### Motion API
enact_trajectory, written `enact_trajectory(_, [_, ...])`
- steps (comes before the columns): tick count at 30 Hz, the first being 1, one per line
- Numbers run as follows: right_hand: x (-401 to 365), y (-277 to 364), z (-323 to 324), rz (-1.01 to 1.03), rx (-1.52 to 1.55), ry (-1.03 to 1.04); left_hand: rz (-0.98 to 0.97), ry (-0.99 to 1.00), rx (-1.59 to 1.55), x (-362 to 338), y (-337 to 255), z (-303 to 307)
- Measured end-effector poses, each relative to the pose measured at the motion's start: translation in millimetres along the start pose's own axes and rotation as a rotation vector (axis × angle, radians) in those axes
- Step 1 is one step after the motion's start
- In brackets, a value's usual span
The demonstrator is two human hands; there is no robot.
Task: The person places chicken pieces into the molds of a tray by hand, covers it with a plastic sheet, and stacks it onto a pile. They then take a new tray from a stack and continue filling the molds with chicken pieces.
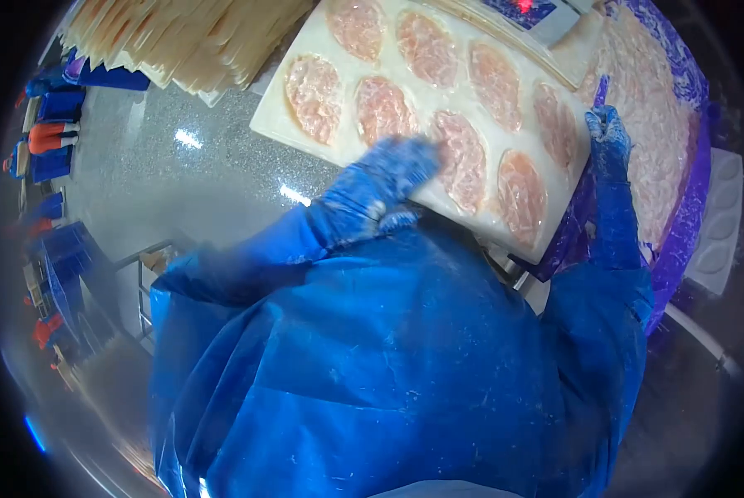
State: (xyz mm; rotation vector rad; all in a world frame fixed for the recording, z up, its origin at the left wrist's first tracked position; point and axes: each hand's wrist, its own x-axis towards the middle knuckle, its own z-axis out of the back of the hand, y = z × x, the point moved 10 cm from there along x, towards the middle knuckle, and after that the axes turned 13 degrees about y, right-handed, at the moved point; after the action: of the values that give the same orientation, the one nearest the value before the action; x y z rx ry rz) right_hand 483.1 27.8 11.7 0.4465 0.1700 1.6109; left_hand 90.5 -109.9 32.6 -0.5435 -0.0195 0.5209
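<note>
A white mould tray [504, 220] lies tilted in front of me, its several oval hollows filled with pale pink minced meat. My left hand [401, 166], in a wet blue glove, is over the near edge of the tray beside a filled oval [459, 162]; its fingers are smeared by motion. To the right of the tray, my right hand [609, 137] is closed around a slim purple tool [602, 91], of which only a narrow piece sticks out above the fist. Next to that hand, a mass of pale minced meat [646, 124] fills a container lined with purple film [694, 178].
A thick stack of thin pale sheets or trays [181, 37] stands at upper left. A device with a red light [525, 7] is beyond the tray. An unfilled white mould [716, 224] is at far right. Distant workers [52, 137] and blue bins [60, 105] line the left.
</note>
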Motion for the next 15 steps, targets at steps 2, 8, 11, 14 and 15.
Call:
enact_trajectory(2, [1, 4, -1, 0.015, -0.024, 0.073, 0.299, -0.166, 0.275, -19, 34, 30])
enact_trajectory(8, [19, 13, -4, -0.063, -0.170, 0.154, 0.394, -0.586, -0.587, -82, 136, 50])
enact_trajectory(11, [0, 47, -8, 0.179, -0.361, 0.114, 0.690, -0.551, 0.243, -105, 161, 61])
enact_trajectory(14, [0, 11, -30, 0.172, -0.722, 0.084, 0.778, -0.455, 0.588, -89, 139, 68])
enact_trajectory(15, [10, -11, -52, 0.086, -1.100, 0.131, 0.708, -0.594, 0.354, -97, 146, 65])
